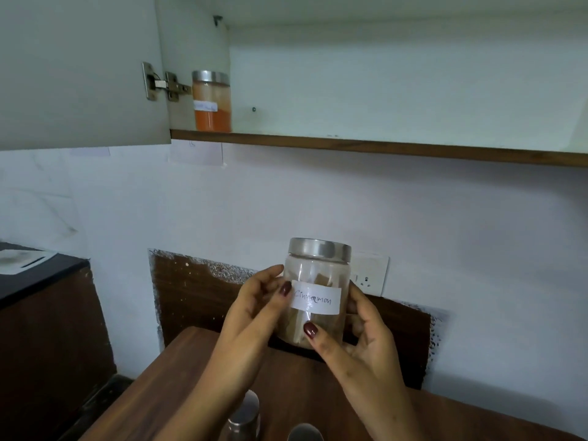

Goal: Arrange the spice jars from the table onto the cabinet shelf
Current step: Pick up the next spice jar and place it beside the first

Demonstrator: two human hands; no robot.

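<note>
On the cabinet shelf (381,147): one orange spice jar (211,101). Left hand (254,310) and right hand (359,338) clamp the cinnamon jar (318,272); two jars (245,415) wait on the desk (191,361).

The shelf (381,147) bears one orange jar (211,103), the table (171,383) two lidded jars (243,420).

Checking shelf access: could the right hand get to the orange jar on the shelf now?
Likely not yet: right hand and left hand both hold the cinnamon jar. The cabinet door is open and nothing blocks the orange jar.
</note>
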